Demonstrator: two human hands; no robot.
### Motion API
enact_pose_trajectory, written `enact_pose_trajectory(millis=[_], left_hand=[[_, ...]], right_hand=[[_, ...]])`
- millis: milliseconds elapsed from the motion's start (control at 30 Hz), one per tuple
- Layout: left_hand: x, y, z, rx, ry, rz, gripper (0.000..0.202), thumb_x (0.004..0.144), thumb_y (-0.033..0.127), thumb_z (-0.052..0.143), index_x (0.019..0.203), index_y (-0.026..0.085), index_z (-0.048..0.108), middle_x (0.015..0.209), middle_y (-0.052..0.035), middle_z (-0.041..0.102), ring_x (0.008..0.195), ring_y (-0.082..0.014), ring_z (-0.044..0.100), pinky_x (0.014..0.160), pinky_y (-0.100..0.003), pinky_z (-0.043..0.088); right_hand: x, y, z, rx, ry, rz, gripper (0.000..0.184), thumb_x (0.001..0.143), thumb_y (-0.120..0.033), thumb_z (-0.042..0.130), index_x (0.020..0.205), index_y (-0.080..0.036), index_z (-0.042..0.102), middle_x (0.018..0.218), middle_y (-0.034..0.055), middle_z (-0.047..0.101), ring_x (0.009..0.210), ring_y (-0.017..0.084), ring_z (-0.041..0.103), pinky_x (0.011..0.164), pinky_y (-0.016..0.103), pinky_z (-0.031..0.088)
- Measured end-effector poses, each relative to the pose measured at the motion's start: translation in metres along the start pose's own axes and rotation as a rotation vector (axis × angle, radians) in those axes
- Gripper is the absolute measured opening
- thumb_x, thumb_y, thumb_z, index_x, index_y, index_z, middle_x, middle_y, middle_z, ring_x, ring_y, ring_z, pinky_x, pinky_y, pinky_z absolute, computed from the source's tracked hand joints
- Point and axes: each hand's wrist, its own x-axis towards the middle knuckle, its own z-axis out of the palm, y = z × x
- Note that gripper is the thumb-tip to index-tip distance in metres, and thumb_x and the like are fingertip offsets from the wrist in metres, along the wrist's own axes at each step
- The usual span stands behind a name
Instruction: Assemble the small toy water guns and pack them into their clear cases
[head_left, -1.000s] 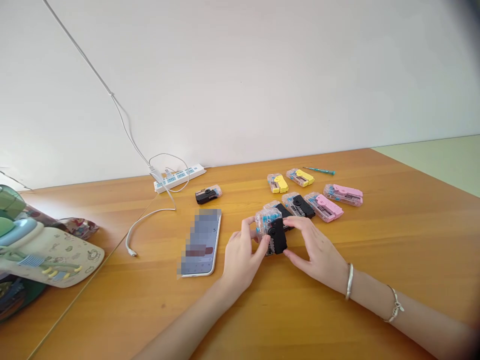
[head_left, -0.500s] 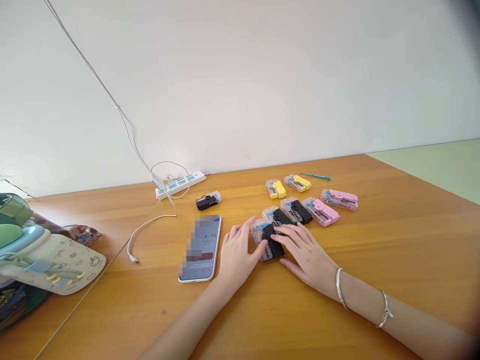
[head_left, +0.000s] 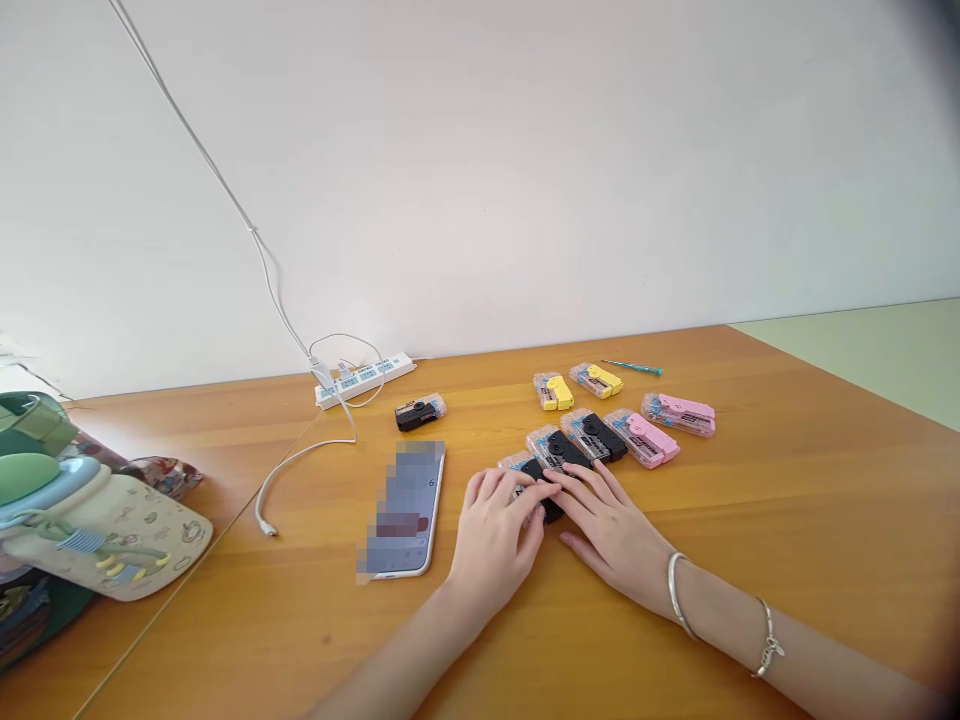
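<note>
The nearest black-and-clear plastic case (head_left: 553,512) lies flat on the table, mostly hidden under my fingers. My left hand (head_left: 491,540) curls over it from the left, thumb at its near side and forefinger across its top. From the right, my right hand (head_left: 619,540) rests with its fingers stretched and apart, fingertips at the case's right side. Behind it, in a slanting row, lie a second black case (head_left: 559,450), a third black case (head_left: 592,435) and a pink case (head_left: 645,438). What the cases are for I cannot make out.
Another pink case (head_left: 679,415), two yellow cases (head_left: 555,391) and a thin teal screwdriver-like tool (head_left: 634,368) lie farther back. To the left are a phone (head_left: 412,520), a black case (head_left: 420,411), a power strip (head_left: 367,378), a white cable (head_left: 300,455) and a bottle (head_left: 142,530).
My left hand has closed in over the nearest case, its forefinger swinging right across the top. My right hand has barely moved. The view has tilted slightly upward.
</note>
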Motion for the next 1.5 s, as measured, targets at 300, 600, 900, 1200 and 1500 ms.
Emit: enact_pose_trajectory(millis=[300, 600, 900, 1200, 1500], left_hand=[[0.002, -0.001, 0.005, 0.018, -0.066, -0.039, 0.032, 0.081, 0.012, 0.047, 0.111, 0.021, 0.051, 0.106, -0.0058, 0.058, 0.101, -0.0242, 0.050, 0.096, -0.046, 0.034], [0.002, -0.007, 0.006, -0.032, -0.034, -0.084, 0.023, 0.080, 0.011, 0.046, 0.100, 0.021, 0.053, 0.099, -0.0045, 0.058, 0.108, -0.0241, 0.050, 0.102, -0.048, 0.032], [0.000, -0.008, 0.009, -0.035, -0.059, -0.045, 0.035, 0.076, 0.012, 0.049, 0.108, 0.024, 0.049, 0.111, -0.0037, 0.058, 0.121, -0.0240, 0.045, 0.108, -0.053, 0.025], [-0.002, -0.009, 0.011, -0.075, -0.020, -0.057, 0.030, 0.077, 0.016, 0.054, 0.106, 0.025, 0.051, 0.116, -0.0031, 0.058, 0.120, -0.0236, 0.045, 0.109, -0.051, 0.025], [0.001, -0.002, 0.002, -0.213, 0.017, -0.088, 0.029, 0.084, 0.020, 0.052, 0.113, 0.022, 0.048, 0.113, -0.0032, 0.060, 0.107, -0.0217, 0.049, 0.094, -0.041, 0.038]], right_hand=[[0.007, 0.007, -0.015, 0.153, 0.059, 0.071, 0.034, 0.084, -0.013, 0.043, 0.116, -0.020, 0.048, 0.122, 0.0091, 0.057, 0.123, 0.025, 0.041, 0.102, 0.053, 0.035], [0.034, 0.084, -0.025, 0.054, 0.057, 0.325, 0.028, 0.085, -0.025, 0.040, 0.111, -0.019, 0.048, 0.118, 0.0112, 0.056, 0.120, 0.026, 0.045, 0.098, 0.043, 0.039], [0.091, 0.170, 0.005, -0.070, -0.140, 0.704, 0.049, 0.074, -0.044, 0.048, 0.112, -0.012, 0.053, 0.118, 0.0224, 0.058, 0.114, 0.041, 0.049, 0.093, 0.064, 0.028], [0.087, 0.172, -0.001, -0.060, -0.067, 0.798, 0.040, 0.068, -0.037, 0.056, 0.101, -0.014, 0.053, 0.100, 0.0214, 0.065, 0.087, 0.040, 0.063, 0.075, 0.056, 0.043], [0.024, 0.057, -0.027, 0.113, 0.204, 0.379, 0.047, 0.078, -0.038, 0.058, 0.118, -0.021, 0.041, 0.113, 0.0102, 0.058, 0.095, 0.027, 0.061, 0.072, 0.036, 0.052]])
